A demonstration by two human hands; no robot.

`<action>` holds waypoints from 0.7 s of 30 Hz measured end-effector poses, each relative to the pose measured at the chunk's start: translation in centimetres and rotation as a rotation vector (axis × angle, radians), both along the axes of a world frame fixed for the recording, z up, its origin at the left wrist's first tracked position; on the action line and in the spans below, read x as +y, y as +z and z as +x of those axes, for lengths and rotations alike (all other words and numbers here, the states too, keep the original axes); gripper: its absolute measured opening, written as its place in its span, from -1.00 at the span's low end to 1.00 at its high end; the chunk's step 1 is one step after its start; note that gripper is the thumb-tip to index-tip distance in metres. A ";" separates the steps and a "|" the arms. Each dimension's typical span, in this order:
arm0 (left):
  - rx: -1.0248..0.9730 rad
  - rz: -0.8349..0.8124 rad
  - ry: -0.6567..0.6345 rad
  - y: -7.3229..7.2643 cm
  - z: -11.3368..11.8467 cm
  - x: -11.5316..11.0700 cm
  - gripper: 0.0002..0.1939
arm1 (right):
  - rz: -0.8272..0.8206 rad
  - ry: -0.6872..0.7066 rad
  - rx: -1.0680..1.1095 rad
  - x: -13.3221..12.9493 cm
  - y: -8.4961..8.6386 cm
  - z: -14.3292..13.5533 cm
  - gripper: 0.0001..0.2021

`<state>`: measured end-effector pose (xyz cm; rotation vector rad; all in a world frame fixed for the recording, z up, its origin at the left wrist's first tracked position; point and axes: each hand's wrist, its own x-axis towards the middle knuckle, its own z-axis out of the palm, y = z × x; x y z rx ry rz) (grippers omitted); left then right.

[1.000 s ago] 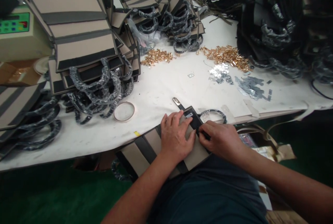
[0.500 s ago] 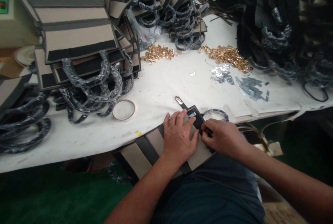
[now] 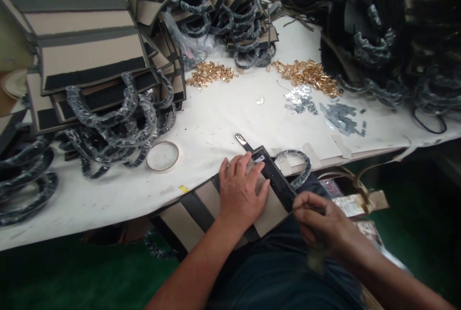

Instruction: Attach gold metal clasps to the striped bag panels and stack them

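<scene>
A bag panel in beige and dark stripes (image 3: 273, 204) lies slanted across my lap and the table edge. Flat on it rests my left hand (image 3: 241, 190), fingers spread, near a small whitish tag (image 3: 259, 159) on the black border. My right hand (image 3: 320, 219) is pinched at the border's lower right corner; what lies between its fingers is hidden, and a blurred olive patch shows beneath it. From the panel's far edge a short dark strap with a shiny metal end (image 3: 240, 138) sticks out. A plastic-wrapped handle (image 3: 306, 163) curves beside the border.
Stacked striped panels with wrapped handles (image 3: 104, 103) stand at left, near a roll of tape (image 3: 163, 156). Gold-coloured metal fittings (image 3: 308, 76) and flat silvery plates (image 3: 342, 118) lie in piles on the white table (image 3: 212, 127). Dark bag parts (image 3: 374, 36) are heaped at right.
My right hand has slid down along the black border, from near the tag to the lower right corner, uncovering the border. My left hand stays on the panel. The view has shifted slightly.
</scene>
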<state>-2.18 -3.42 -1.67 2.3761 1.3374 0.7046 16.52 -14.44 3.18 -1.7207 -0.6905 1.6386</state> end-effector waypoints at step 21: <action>-0.008 0.006 0.037 -0.3 0.7 0.5 -0.62 | -0.148 0.128 -0.010 1.4 0.8 -1.1 -0.39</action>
